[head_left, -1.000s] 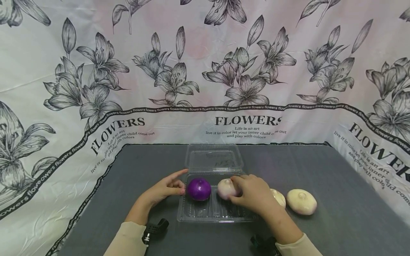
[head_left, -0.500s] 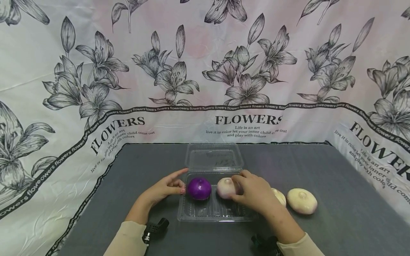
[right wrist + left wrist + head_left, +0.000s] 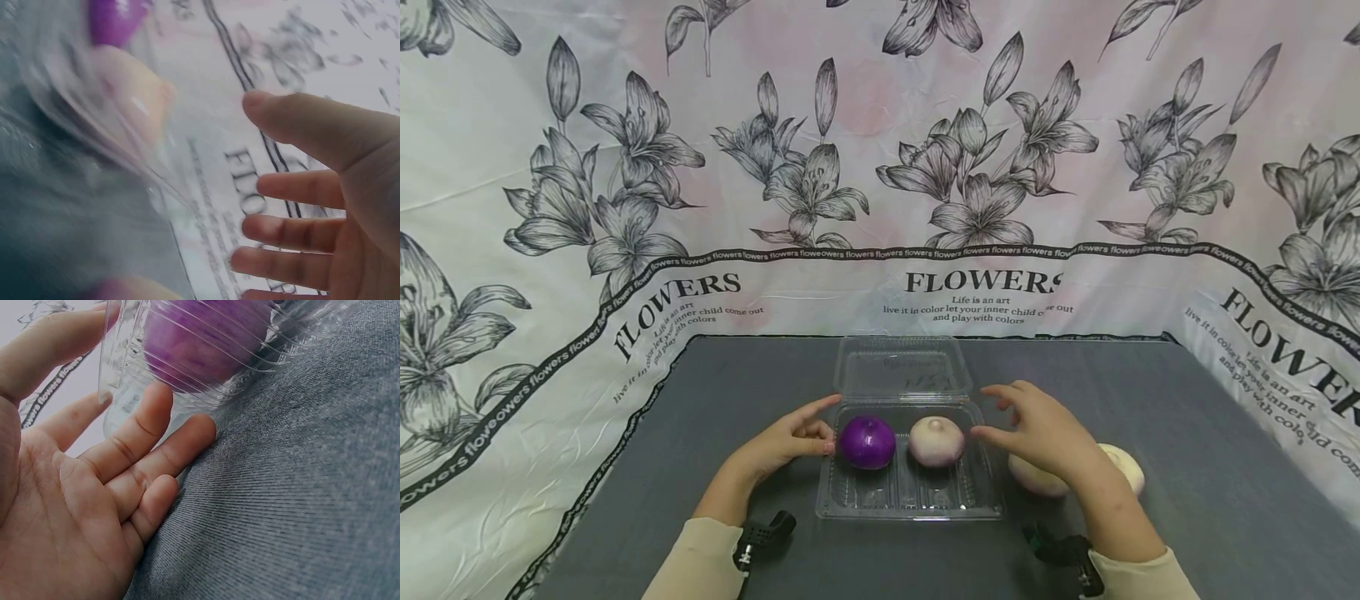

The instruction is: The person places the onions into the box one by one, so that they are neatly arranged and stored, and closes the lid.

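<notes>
A clear plastic clamshell box (image 3: 910, 506) lies with its lid (image 3: 901, 373) folded back. In its tray sit a purple onion (image 3: 867, 442) on the left and a pale onion (image 3: 936, 442) on the right, side by side. At the box's left edge, my left hand (image 3: 778, 442) touches the rim with thumb and index finger; its other fingers are loosely bent in the left wrist view. My right hand (image 3: 1048, 433) is apart from the pale onion, fingers spread, above the right side of the box. Nothing is between its fingers in the right wrist view (image 3: 312, 206).
Two more pale onions lie right of the box: one (image 3: 1037, 479) partly under the right hand, another (image 3: 1123, 468) partly hidden by the right forearm. A grey cloth (image 3: 737, 383) covers the table. A flower-printed curtain (image 3: 820, 300) stands behind it and along the sides.
My right hand has let go of the pale onion in the box and moved right, over the loose onions. The left hand and the box stay where they were.
</notes>
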`<state>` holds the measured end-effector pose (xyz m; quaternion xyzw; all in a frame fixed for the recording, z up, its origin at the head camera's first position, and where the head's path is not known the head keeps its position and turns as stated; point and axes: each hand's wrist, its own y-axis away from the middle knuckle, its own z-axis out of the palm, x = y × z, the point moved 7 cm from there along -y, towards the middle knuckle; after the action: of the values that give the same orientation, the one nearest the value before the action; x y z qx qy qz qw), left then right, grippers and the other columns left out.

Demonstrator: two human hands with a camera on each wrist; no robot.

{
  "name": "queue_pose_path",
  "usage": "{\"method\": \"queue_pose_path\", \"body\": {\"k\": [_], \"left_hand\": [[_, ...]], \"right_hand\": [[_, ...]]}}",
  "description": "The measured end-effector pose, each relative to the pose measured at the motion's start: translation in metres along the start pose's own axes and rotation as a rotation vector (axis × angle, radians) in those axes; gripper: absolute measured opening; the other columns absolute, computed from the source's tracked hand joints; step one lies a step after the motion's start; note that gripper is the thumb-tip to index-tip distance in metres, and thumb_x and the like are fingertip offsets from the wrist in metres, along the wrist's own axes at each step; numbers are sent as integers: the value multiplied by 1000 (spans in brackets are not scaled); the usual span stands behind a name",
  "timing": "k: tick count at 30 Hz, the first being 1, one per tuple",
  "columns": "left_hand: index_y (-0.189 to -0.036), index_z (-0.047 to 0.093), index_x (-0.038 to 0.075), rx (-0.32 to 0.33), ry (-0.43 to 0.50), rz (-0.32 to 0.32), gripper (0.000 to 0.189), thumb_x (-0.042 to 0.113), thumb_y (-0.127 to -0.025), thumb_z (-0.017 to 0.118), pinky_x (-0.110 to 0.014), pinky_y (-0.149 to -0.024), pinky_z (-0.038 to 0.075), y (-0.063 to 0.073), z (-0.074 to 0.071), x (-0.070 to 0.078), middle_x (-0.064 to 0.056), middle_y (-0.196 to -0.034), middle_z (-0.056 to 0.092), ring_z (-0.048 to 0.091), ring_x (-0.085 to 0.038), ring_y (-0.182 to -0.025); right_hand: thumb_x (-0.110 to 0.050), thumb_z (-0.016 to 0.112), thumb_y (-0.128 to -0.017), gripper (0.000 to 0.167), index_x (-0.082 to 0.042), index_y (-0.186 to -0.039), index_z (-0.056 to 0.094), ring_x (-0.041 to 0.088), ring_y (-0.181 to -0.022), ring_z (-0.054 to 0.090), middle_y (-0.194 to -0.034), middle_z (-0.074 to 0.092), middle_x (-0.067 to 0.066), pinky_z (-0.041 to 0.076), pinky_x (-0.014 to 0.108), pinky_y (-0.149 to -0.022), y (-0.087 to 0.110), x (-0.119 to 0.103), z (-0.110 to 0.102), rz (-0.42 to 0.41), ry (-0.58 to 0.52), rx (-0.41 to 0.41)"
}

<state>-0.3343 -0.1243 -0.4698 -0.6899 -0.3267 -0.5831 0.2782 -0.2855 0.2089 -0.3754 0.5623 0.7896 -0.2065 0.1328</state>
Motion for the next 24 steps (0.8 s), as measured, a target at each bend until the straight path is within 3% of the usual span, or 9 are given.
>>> {"method": "queue_pose_path", "body": {"k": [9, 18, 24], "left_hand": [[-164, 22, 9, -10, 7, -2, 82, 11, -97, 71, -36, -96, 48, 0, 0, 0, -8, -101, 67, 65, -21, -99], [-164, 22, 8, -7, 3, -5, 83, 8, -97, 70, -35, -96, 48, 2, 1, 4, -8, -101, 67, 65, -20, -99], [-164, 21, 5, -8, -13, 3, 81, 7, -98, 69, -34, -96, 47, 3, 1, 4, -8, -100, 67, 65, -20, -98]], "right_hand": [[-42, 76, -93, 68, 0, -143, 55, 38, -111, 62, -128, 60, 23, 52, 53, -87, 12, 37, -17, 101, -202, -176], [-24, 86, -80, 67, 5, -135, 60, 39, -113, 58, -122, 61, 24, 47, 52, -91, 24, 51, -10, 184, -241, -326], [-17, 88, -76, 60, 8, -125, 62, 36, -108, 59, -116, 63, 21, 48, 52, -90, 21, 48, -3, 184, -243, -336]]}}
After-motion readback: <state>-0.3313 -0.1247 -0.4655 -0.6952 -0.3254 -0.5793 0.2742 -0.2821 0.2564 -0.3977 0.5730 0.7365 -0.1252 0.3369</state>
